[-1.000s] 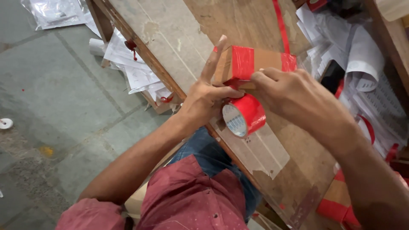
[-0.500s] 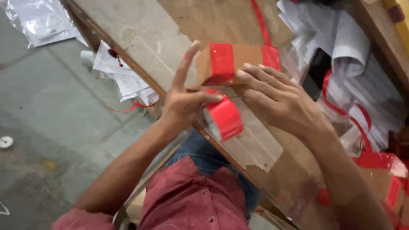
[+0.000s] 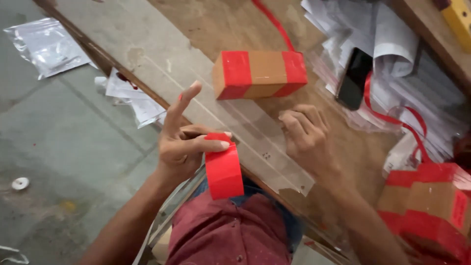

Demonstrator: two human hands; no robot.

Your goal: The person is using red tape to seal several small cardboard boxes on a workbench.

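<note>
My left hand [image 3: 182, 143] grips a roll of red tape [image 3: 224, 170] at the near edge of the wooden table [image 3: 206, 29], index finger pointing up. A small cardboard box [image 3: 260, 73] banded with red tape at both ends lies on the table beyond both hands. My right hand [image 3: 307, 137] hovers over the table below the box with fingers curled loosely, holding nothing and apart from the box.
A black phone [image 3: 354, 78] lies on a heap of white papers [image 3: 392, 44] at the right, with a loose red strip [image 3: 397, 118] over them. More red-taped boxes [image 3: 431, 201] sit at lower right. Plastic bags [image 3: 46, 44] and papers lie on the concrete floor at left.
Both hands have drawn back from the box, which now lies free on the table. My left hand has pulled the tape roll toward me and my right hand has let go.
</note>
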